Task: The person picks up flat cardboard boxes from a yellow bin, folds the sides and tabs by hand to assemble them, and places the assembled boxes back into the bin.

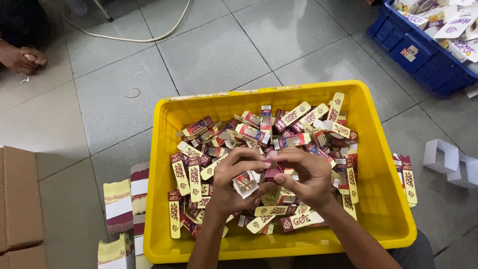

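Note:
Both hands meet over a yellow plastic bin [383, 164] full of small maroon-and-cream cartons. My left hand [234, 182] and my right hand [306, 174] together grip one small maroon carton [274, 171], fingers pinching its top end. A white open flap of a carton [246, 184] shows under my left palm. Folded small cartons [294, 124] lie heaped in the bin beneath my hands.
Stacks of flat carton blanks [118, 204] lie left of the bin, more blanks [407, 177] to its right. A blue crate [418, 52] of white packets stands far right. Cardboard boxes [17, 199] sit at left. Another person's foot [20, 57] and a cable [149, 35] are on the tiled floor.

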